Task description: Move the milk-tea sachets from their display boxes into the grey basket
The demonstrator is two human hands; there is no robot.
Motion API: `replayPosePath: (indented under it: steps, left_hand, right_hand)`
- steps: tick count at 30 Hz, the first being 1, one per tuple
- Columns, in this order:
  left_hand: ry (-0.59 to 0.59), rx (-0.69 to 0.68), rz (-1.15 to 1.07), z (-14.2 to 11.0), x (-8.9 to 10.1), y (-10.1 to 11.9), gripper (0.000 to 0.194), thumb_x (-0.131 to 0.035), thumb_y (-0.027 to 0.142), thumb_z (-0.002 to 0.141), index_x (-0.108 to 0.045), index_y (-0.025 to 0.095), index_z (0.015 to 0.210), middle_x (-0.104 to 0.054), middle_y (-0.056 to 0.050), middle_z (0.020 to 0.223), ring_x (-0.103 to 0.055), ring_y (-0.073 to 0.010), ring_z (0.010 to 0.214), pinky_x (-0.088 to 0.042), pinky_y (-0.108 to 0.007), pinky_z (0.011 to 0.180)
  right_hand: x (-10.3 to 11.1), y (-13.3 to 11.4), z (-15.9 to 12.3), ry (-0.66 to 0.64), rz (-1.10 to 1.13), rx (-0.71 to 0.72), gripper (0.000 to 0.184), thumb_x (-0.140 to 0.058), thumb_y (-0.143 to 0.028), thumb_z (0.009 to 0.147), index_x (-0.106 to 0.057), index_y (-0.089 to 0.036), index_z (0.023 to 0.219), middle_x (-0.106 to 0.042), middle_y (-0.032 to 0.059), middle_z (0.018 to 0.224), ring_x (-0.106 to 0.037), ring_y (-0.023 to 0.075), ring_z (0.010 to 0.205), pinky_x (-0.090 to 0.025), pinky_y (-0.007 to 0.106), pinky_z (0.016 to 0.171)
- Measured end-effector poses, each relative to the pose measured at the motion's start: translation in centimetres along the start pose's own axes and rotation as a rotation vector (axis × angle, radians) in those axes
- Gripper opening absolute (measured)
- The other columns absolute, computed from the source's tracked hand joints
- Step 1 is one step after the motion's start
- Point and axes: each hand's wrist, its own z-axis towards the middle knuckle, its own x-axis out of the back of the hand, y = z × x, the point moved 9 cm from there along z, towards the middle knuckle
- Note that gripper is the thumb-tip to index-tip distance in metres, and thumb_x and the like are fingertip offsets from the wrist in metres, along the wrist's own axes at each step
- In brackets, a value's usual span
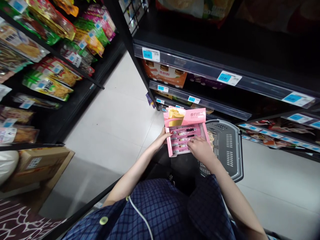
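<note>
A pink milk tea box (195, 116) is held in front of my body, its printed lid flap tipped up at the far side. Inside lie several slim pink sachets (180, 140) in a row, with dark and light ends. My left hand (161, 140) grips the box's left wall, thumb over the rim and the other fingers hidden beneath. Over the right part of the box, my right hand (200, 150) has its fingers curled at the sachets' ends; its fingertips are partly hidden.
A grey shopping basket (237, 160) with slotted sides is close to the box's right. Dark shelves with price tags (228, 77) rise ahead, holding a multipack of orange cartons (163, 73). Snack bags (47, 85) fill the left rack, and a cardboard box (37, 163) is below it.
</note>
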Motion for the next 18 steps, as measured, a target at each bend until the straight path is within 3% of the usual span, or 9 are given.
replayPosePath:
  steps: [3,8,12,18]
  left_hand:
    - [0.017,0.004,0.028,-0.1,0.0,0.2,0.044,-0.059,0.034,0.078,-0.042,0.02,0.117,-0.052,-0.007,0.125,-0.052,-0.0258,0.113,-0.046,-0.037,0.089]
    - [0.034,-0.017,0.032,-0.1,0.0,0.3,0.042,-0.06,0.033,0.077,-0.046,0.02,0.115,-0.054,-0.006,0.123,-0.054,-0.0245,0.109,-0.046,-0.036,0.088]
    - [0.023,-0.026,0.01,0.1,0.1,0.1,0.042,-0.06,0.032,0.077,-0.047,0.021,0.115,-0.054,-0.006,0.124,-0.054,-0.0238,0.109,-0.045,-0.036,0.09]
    - [0.025,-0.015,0.0,0.3,0.3,-0.3,0.043,-0.059,0.034,0.078,-0.047,0.021,0.117,-0.054,-0.006,0.122,-0.055,-0.0233,0.106,-0.046,-0.035,0.088]
  right_hand:
    - [-1.1,-1.3,-0.5,-0.07,-0.027,0.061,0.019,-0.048,-0.011,0.086,-0.066,-0.014,0.093,-0.065,0.011,0.089,-0.055,0.0256,0.093,-0.04,0.034,0.078]
    - [-2.0,-1.7,0.4,0.001,-0.075,0.048,0.029,-0.04,-0.011,0.089,-0.061,-0.011,0.11,-0.062,0.0165,0.107,-0.052,0.0303,0.105,-0.038,0.042,0.087]
    - [-1.6,-1.7,0.1,-0.002,-0.042,0.048,0.029,-0.037,-0.012,0.091,-0.059,-0.014,0.11,-0.058,0.0171,0.117,-0.052,0.03,0.108,-0.037,0.042,0.089]
    - [0.6,-0.3,-0.3,-0.11,0.136,-0.008,0.026,-0.038,-0.023,0.094,-0.053,-0.019,0.114,-0.067,0.0076,0.092,-0.063,0.0223,0.082,-0.039,0.03,0.068]
